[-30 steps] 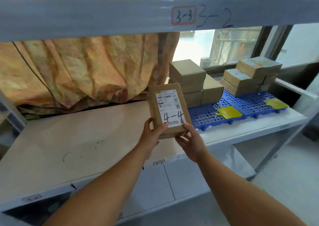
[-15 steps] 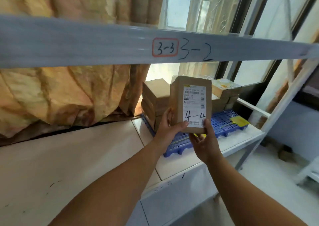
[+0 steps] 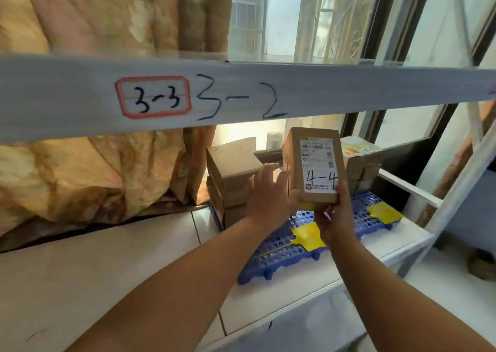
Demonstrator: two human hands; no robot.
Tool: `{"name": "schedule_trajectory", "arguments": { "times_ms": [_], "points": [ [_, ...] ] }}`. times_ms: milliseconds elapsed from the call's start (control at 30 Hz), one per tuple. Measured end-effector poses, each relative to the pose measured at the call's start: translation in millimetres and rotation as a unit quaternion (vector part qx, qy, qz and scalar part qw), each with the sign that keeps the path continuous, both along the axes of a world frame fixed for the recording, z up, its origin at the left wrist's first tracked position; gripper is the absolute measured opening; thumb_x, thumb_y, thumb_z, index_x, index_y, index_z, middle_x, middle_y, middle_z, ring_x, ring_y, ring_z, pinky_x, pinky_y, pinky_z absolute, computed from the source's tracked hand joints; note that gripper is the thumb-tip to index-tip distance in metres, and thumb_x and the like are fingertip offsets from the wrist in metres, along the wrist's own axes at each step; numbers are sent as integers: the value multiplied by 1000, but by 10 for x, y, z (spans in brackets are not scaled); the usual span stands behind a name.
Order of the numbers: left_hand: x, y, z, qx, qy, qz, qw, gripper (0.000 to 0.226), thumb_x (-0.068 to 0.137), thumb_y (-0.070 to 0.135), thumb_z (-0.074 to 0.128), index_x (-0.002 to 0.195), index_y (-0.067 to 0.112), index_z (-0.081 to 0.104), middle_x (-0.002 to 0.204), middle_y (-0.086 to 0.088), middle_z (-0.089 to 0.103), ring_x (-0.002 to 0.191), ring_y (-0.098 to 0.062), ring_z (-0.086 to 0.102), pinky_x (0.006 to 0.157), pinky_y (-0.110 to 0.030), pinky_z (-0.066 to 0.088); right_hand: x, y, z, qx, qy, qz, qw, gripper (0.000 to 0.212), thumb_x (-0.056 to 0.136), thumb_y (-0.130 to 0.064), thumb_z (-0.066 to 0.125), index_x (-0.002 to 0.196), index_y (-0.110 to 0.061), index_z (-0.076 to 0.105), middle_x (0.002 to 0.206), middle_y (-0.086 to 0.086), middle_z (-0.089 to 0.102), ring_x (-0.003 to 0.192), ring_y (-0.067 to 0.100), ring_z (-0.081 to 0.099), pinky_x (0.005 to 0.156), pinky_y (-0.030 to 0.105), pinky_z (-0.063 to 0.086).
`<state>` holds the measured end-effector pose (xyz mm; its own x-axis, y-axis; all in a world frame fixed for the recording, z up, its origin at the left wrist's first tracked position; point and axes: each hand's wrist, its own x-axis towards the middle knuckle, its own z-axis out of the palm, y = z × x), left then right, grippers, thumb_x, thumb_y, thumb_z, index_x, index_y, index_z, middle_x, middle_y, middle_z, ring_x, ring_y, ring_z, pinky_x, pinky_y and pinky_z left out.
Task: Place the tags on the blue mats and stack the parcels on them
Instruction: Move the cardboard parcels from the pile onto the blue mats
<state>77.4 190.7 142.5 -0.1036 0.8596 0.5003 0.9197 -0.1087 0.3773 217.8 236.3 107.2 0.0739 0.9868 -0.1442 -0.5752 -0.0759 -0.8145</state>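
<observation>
Holding parcel (image 3: 314,167) upright above blue mat (image 3: 281,252), right hand (image 3: 335,217) fingers clamped on its lower edge, left hand (image 3: 268,193) fingers spread alongside; suggest laying it flat, square on stack (image 3: 233,174) behind yellow tag (image 3: 308,235)

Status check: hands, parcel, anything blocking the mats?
Right hand grips the 4-4 parcel from below, upright above the blue mat. Left hand open beside it. Stacked boxes fill the mat's rear.
</observation>
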Motion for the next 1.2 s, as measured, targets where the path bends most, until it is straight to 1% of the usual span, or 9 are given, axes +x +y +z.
{"name": "schedule_trajectory", "arguments": {
  "times_ms": [100,233,367,433,600,767,1000,1100,1200],
  "points": [
    [-11,300,109,7,22,80,997,47,91,33,54,136,21,47,151,-6,33,141,-27,25,115,-46,18,51,376,103,3,-17,47,999,33,86,-51,59,106,-26,66,102,-2,68,83,9,61,60,21,50],
    [-90,597,132,-83,27,213,973,43,91,39,49,132,24,45,144,-2,41,131,-25,39,112,-47,25,32,815,219,9,-54,104,993,32,91,-46,54,106,-20,65,93,0,71,72,8,68,57,21,52],
    [-96,653,60,-108,72,228,965,31,93,30,50,122,20,55,121,0,57,109,-20,53,97,-38,41,-48,1171,269,-4,-162,149,975,55,65,-69,68,94,-23,68,101,4,73,87,17,69,77,36,56],
    [-105,666,44,-89,71,224,968,27,92,25,50,118,20,56,116,0,58,104,-18,53,89,-34,46,-128,1283,272,-17,-190,158,969,45,77,-60,64,90,-17,57,91,5,65,87,18,61,87,39,53],
    [-114,733,52,-78,63,236,967,16,90,24,50,103,20,57,104,1,58,93,-15,52,74,-25,45,-306,1421,252,-59,-288,258,920,81,82,-69,47,136,-8,42,125,12,57,118,33,51,106,49,40],
    [-66,718,-2,-71,88,237,965,19,89,30,53,107,21,53,108,3,56,94,-14,51,71,-21,40,-389,1482,132,-53,-354,254,899,97,72,-82,30,139,-12,41,131,15,53,121,36,47,105,52,38],
    [-62,751,5,-64,99,227,967,28,91,32,53,117,20,52,118,1,54,100,-15,55,77,-22,44,-378,1443,75,37,-475,186,859,77,90,-69,21,134,-11,45,131,15,53,125,35,44,109,50,30],
    [-75,772,-48,-97,126,223,962,40,90,33,55,127,20,44,129,-2,48,114,-20,52,99,-33,43,-379,1453,50,38,-443,181,878,70,93,-64,27,132,-9,46,128,13,56,120,32,49,99,44,38],
    [-74,758,-116,-151,166,225,948,54,89,34,56,136,19,34,140,-5,37,134,-27,37,117,-44,26,-419,1463,67,24,-442,183,878,69,93,-63,28,135,-10,44,130,12,55,120,32,50,99,44,40]
  ]
}}
